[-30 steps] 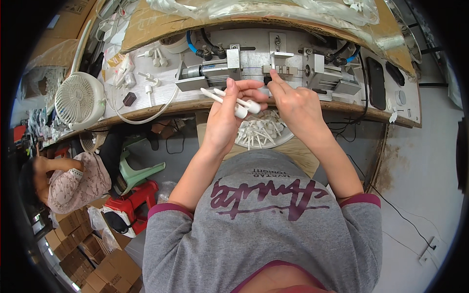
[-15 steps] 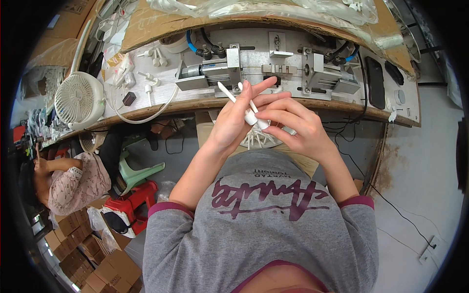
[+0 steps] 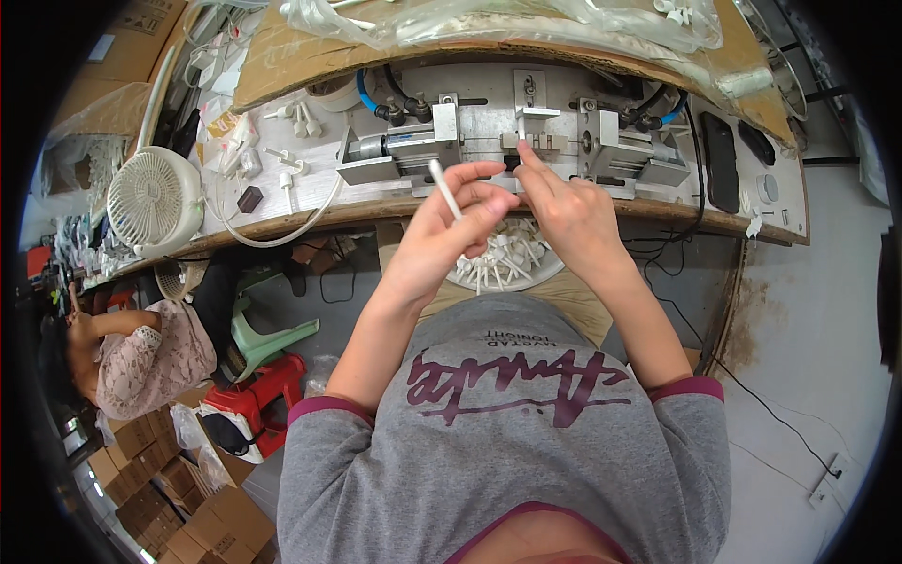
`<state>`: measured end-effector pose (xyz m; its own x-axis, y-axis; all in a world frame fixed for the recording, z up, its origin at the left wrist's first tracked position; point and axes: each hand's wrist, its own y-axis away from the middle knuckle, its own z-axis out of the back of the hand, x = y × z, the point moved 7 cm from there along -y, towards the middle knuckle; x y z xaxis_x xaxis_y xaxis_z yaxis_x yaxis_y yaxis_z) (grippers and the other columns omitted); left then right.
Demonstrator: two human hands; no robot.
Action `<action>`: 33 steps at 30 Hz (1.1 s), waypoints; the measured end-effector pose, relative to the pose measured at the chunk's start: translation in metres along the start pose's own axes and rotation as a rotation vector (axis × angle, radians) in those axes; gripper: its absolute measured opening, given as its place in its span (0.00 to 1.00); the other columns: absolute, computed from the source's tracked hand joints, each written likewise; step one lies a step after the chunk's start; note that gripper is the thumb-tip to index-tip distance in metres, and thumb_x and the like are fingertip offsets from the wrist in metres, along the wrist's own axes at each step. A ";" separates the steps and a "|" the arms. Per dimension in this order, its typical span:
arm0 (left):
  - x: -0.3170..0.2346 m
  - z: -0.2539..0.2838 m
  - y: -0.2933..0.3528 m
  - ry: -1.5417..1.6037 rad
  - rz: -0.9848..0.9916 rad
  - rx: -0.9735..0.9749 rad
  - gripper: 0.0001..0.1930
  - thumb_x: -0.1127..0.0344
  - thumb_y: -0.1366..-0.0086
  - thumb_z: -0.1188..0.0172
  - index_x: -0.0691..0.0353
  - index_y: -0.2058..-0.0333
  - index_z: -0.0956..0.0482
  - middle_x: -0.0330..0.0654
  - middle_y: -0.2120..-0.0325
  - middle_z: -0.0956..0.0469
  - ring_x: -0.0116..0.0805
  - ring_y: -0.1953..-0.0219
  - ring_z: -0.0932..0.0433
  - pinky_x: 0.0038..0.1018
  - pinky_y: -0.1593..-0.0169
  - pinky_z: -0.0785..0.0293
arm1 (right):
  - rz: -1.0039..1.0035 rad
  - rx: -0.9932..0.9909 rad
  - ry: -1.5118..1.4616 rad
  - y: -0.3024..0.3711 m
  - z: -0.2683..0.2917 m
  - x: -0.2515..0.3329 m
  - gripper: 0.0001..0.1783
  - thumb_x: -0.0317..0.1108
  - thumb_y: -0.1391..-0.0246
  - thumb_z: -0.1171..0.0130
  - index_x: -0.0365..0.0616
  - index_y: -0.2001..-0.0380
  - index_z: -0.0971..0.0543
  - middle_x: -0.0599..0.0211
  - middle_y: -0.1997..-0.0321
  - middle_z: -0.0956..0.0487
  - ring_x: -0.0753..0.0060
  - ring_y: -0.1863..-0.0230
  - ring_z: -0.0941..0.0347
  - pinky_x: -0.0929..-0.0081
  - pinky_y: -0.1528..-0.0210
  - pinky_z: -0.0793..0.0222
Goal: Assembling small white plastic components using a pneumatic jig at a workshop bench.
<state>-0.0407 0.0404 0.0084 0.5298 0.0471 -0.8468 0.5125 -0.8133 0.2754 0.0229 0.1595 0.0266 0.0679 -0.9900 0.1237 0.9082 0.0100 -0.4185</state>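
My left hand (image 3: 434,240) is closed round a slim white plastic rod (image 3: 444,192), whose rounded tip points up and away from me. My right hand (image 3: 578,221) reaches to the small metal block (image 3: 552,143) in the middle of the bench fixture. Its fingers pinch another white plastic rod (image 3: 522,126), which projects beyond the fingertips over the block; its lower part is hidden by the hand. Below my hands, on my lap, a round bowl holds several white plastic pieces (image 3: 500,263) with thin stems.
Metal clamp cylinders flank the block, a left one (image 3: 404,146) and a right one (image 3: 634,148). A white fan (image 3: 150,202) stands at the bench's left, a black phone (image 3: 720,160) at its right. Cardboard (image 3: 470,54) overhangs the back. Another person (image 3: 155,357) sits at left.
My hands have drawn apart. The right one has gone forward to the block with one white rod; the left keeps the other. More of the bowl's pieces show now.
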 end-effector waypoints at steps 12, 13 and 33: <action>-0.039 0.006 0.016 -0.152 -0.256 -0.160 0.22 0.80 0.38 0.39 0.71 0.44 0.27 0.51 0.45 0.28 0.36 0.53 0.19 0.25 0.50 0.20 | -0.094 0.077 -0.199 -0.031 0.029 -0.017 0.10 0.33 0.51 0.38 0.42 0.65 0.22 0.58 0.55 0.18 0.60 0.71 0.19 0.68 0.70 0.23; -0.045 0.008 0.018 -0.272 -0.340 -0.184 0.21 0.81 0.40 0.38 0.71 0.47 0.25 0.49 0.47 0.27 0.34 0.54 0.19 0.25 0.52 0.19 | -0.117 0.070 -0.282 -0.043 0.039 -0.023 0.11 0.35 0.49 0.37 0.43 0.63 0.22 0.60 0.57 0.17 0.60 0.69 0.19 0.67 0.68 0.23; 0.013 -0.038 -0.043 -1.729 -0.886 -0.242 0.04 0.67 0.54 0.40 0.60 0.80 0.22 0.53 0.48 0.23 0.37 0.77 0.18 0.32 0.79 0.26 | -0.066 0.312 0.005 -0.226 0.007 -0.187 0.14 0.19 0.55 0.44 0.37 0.62 0.24 0.49 0.71 0.21 0.57 0.70 0.24 0.62 0.65 0.31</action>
<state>-0.0304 0.0981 0.0031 -0.9314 -0.3170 -0.1788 0.3638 -0.7929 -0.4888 -0.1926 0.3434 0.1041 0.0029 -0.9906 0.1366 0.9934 -0.0128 -0.1136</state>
